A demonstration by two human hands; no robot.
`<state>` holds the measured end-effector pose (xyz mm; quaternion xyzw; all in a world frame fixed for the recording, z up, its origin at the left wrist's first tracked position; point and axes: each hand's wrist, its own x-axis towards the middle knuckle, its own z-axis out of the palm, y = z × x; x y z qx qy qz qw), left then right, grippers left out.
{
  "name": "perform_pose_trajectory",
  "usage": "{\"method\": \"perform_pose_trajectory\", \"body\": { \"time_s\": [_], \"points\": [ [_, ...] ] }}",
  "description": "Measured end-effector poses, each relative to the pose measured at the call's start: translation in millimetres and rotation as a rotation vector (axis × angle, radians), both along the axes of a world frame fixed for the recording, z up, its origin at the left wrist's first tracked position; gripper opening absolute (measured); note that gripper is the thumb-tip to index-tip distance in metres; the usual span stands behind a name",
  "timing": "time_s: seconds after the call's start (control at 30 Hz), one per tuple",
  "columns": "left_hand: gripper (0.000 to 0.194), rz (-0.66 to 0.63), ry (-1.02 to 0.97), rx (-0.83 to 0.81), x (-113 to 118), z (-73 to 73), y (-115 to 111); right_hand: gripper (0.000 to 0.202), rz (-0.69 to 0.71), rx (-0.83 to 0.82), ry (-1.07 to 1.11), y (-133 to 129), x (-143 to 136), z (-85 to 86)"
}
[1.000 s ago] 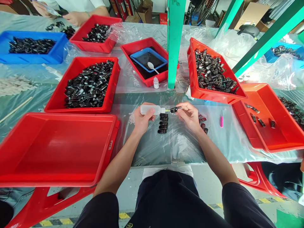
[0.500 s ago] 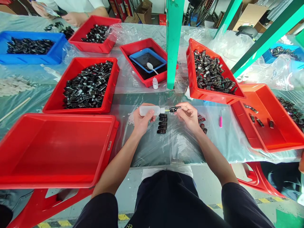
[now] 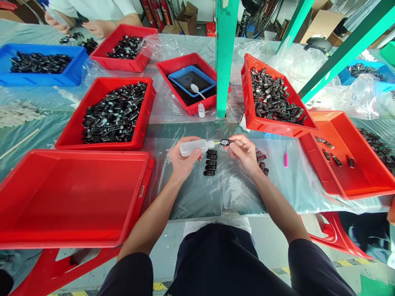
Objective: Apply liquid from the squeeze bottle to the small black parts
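My left hand [image 3: 184, 159] is closed around a white squeeze bottle [image 3: 194, 147], whose thin yellowish tip points right. Between the fingertips of my right hand [image 3: 243, 151] is a small black part [image 3: 226, 142], its near end close to the bottle tip; whether they touch is too small to tell. Below the gap between the hands, a column of several black parts [image 3: 211, 162] lies on the plastic-covered table [image 3: 197, 197]. More dark and reddish parts [image 3: 262, 163] lie beside my right wrist, partly hidden by it.
Red bins of black parts [image 3: 114, 113] [image 3: 274, 96] flank a green post [image 3: 226, 61]. A red tray [image 3: 74, 197] is at left, an orange-red bin [image 3: 361, 164] at right. A small bottle [image 3: 201, 110] and pink tool [image 3: 286, 158] lie nearby. Another person's hands [image 3: 98, 28] are at top left.
The black part in my right hand has turned, now showing a lighter inner face. The bottle in my left hand has shifted slightly left and tilted a little.
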<state>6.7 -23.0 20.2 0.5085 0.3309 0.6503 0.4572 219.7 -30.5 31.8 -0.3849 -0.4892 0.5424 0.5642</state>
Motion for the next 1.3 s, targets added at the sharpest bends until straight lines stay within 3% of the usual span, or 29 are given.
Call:
{"method": "perform_pose_trajectory", "body": {
  "time_s": [0.73,1.1,1.3],
  "points": [
    [0.04,-0.058,0.064,-0.026,-9.1,4.0,1.8,0.049,0.064,-0.006,-0.059,2.9,7.8,-1.4],
    [0.036,-0.053,0.081,-0.011,-13.0,4.4,3.2,0.051,0.052,0.008,-0.155,-3.4,6.2,10.6],
    [0.039,-0.032,0.014,0.0,-17.6,7.2,14.3,0.043,0.162,-0.019,-0.109,-6.8,-2.7,5.9]
  ]
}}
